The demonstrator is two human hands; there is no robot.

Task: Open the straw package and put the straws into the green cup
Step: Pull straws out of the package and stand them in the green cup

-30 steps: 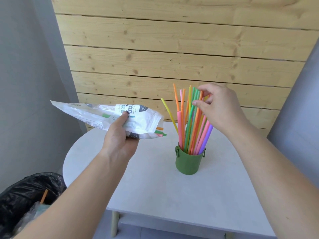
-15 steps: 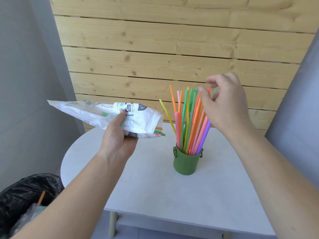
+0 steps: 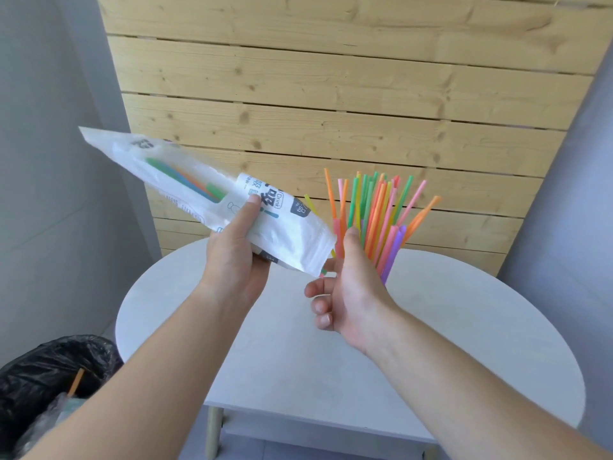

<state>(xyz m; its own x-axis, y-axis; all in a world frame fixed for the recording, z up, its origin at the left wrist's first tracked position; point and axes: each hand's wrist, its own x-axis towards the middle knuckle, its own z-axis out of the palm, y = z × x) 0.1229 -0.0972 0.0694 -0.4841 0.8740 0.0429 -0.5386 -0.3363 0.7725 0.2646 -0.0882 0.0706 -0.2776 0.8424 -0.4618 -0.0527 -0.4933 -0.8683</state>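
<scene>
My left hand (image 3: 232, 260) grips the white straw package (image 3: 199, 190) by its middle, tilted with the open mouth down and to the right. A few green, blue and orange straws (image 3: 179, 175) show through the package, and short straw tips (image 3: 323, 270) poke out of its mouth. My right hand (image 3: 355, 287) is at that mouth, thumb raised, fingers loosely curled beneath, index finger touching the tips. A bunch of coloured straws (image 3: 374, 207) stands upright just behind my right hand. The green cup holding them is hidden by that hand.
A round white table (image 3: 464, 360) lies under both hands. A bin lined with a black bag (image 3: 49, 376) stands at the lower left, with an orange straw (image 3: 75, 381) in it. A wooden plank wall (image 3: 331, 94) closes the back.
My right hand left the tops of the standing straws and came down to the package's mouth. My left hand tipped the package's far end up and brought it closer to the cup.
</scene>
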